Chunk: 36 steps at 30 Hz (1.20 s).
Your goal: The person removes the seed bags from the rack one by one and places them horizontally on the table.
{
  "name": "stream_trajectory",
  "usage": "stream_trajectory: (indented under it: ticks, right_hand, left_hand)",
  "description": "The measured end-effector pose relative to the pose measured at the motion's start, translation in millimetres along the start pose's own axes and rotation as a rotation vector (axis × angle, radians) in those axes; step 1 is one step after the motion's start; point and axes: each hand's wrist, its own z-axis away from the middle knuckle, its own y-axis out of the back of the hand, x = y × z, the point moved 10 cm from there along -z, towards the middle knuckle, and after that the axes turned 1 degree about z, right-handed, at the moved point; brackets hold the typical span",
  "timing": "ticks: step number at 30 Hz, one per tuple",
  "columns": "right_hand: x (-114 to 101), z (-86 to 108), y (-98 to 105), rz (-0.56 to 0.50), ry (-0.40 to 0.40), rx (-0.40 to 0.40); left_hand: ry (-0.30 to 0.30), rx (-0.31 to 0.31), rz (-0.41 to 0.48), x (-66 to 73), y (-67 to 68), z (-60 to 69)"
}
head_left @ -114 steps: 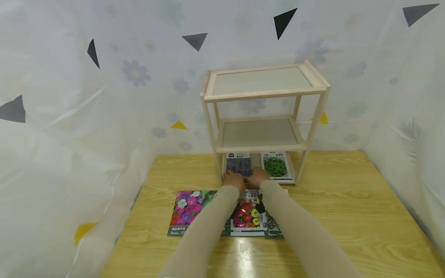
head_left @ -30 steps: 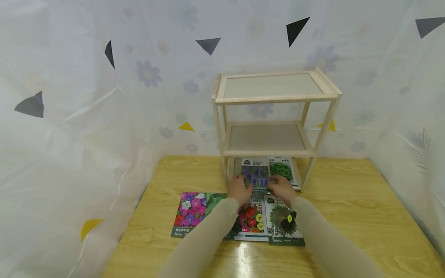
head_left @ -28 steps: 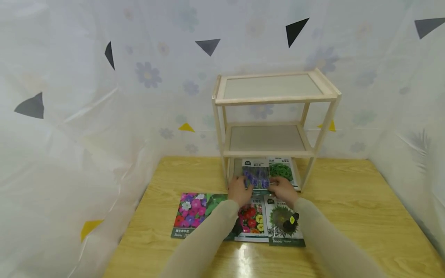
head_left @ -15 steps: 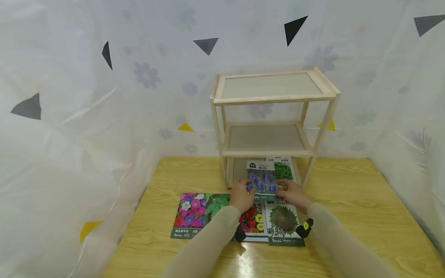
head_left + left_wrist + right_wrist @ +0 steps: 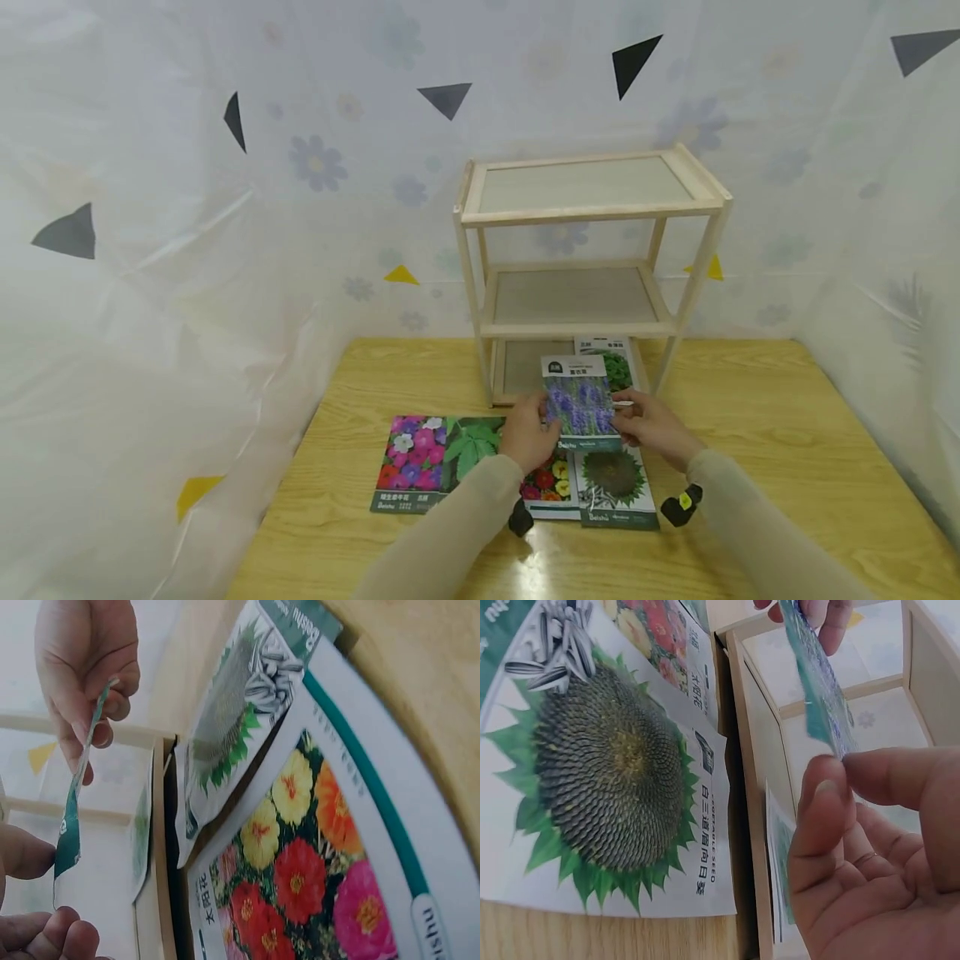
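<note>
Above the table in front of the shelf hangs a lavender seed packet (image 5: 579,406) with purple flowers. My left hand (image 5: 528,435) pinches its left edge, and my right hand (image 5: 658,431) pinches the right edge between thumb and finger. In the left wrist view the packet (image 5: 69,832) appears nearly edge-on, spanning from one hand to the other. Beneath it lie a sunflower seed packet (image 5: 613,483) and a packet with red and yellow flowers (image 5: 551,483), whose upper parts are partly covered in the head view. In the right wrist view, the sunflower packet (image 5: 622,765) lies flat.
A three-tier wooden shelf (image 5: 592,212) stands at the back of the table (image 5: 757,433). A green-leaf seed packet (image 5: 618,367) lies on its bottom tier at the right. Left of my hands lie a petunia packet (image 5: 412,458) and another leafy packet (image 5: 468,450).
Both hands have drawn the lavender packet off the bottom tier, towards me and slightly right, raising it. Earlier it lay at that tier's left side. The view has also shifted a little.
</note>
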Motion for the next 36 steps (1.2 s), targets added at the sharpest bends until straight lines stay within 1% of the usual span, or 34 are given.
stream_trajectory:
  ticks: [3, 7, 9, 11, 15, 18, 20, 21, 26, 31, 36]
  right_hand:
    - [-1.6, 6.3, 1.0, 0.03, 0.023, -0.006]
    - [-2.1, 13.2, 6.0, 0.062, 0.035, 0.025]
    - [-2.1, 16.1, 9.2, 0.068, 0.036, 0.04]
    - [-1.7, 19.0, 12.4, 0.072, 0.031, 0.053]
    - [0.6, 24.5, 17.6, 0.089, 0.028, 0.056]
    - [3.8, 28.2, 19.9, 0.079, 0.022, 0.04]
    - [6.3, 30.2, 20.5, 0.063, 0.014, 0.026]
    - [7.8, 31.1, 20.8, 0.054, 0.008, 0.02]
    - [12.2, 35.5, 20.6, 0.014, 0.004, -0.02]
    - [19.2, 42.4, 21.8, -0.032, -0.016, -0.053]
    - [26.1, 46.8, 21.7, -0.071, -0.031, -0.083]
  left_hand:
    - [-0.009, -0.001, -0.009, 4.5, -1.0, 4.0]
    - [-0.025, -0.025, 0.001, 9.8, -5.2, 9.7]
    - [-0.049, -0.04, -0.019, 13.6, -8.3, 12.6]
    - [-0.093, -0.052, -0.079, 19.1, -11.7, 15.6]
    - [-0.18, -0.079, -0.269, 31.1, -18.7, 22.5]
    - [-0.194, -0.108, -0.376, 36.7, -23.0, 28.4]
    - [-0.194, -0.125, -0.411, 39.4, -25.8, 32.5]
    - [-0.194, -0.134, -0.416, 40.8, -27.1, 34.7]
    - [-0.202, -0.161, -0.379, 44.3, -35.1, 43.9]
    - [-0.233, -0.171, -0.389, 46.6, -44.1, 49.5]
    - [-0.216, -0.205, -0.366, 44.7, -53.3, 53.3]
